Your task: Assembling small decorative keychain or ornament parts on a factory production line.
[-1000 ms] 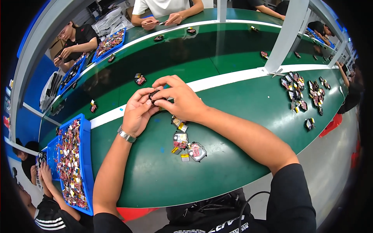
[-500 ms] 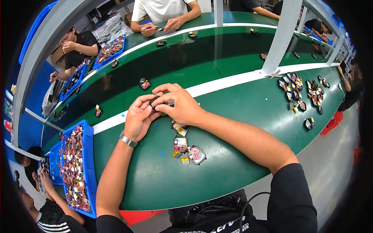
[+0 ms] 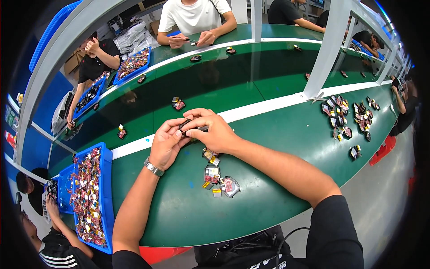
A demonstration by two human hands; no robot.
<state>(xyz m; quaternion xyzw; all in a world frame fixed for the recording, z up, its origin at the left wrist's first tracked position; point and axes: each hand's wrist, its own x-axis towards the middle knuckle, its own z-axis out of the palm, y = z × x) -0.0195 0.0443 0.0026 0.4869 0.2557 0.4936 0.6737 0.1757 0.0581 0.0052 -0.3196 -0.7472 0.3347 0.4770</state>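
My left hand (image 3: 166,145), with a metal watch on its wrist, and my right hand (image 3: 216,133) meet over the green table. Between their fingertips they grip a small black plastic housing (image 3: 183,127), mostly covered by fingers. Just below my right hand lies a small electronic assembly with a battery (image 3: 210,156). Nearer to me are a black housing with a red circuit board (image 3: 212,173) and another clear-faced housing (image 3: 230,186), with silver-and-yellow battery packs beside them.
At left a blue tray (image 3: 106,193) is heaped with red boards and batteries. Groups of assemblies (image 3: 337,112) lie at the right. Beyond a white rail (image 3: 264,106), a belt (image 3: 224,85) carries scattered units. Grey posts (image 3: 329,49) rise from the table. Several people work around it.
The view has shifted slightly, so the table and hands appear lower and farther right. Both hands keep hold of the black housing, with small finger movements. A person at far left has lowered an arm.
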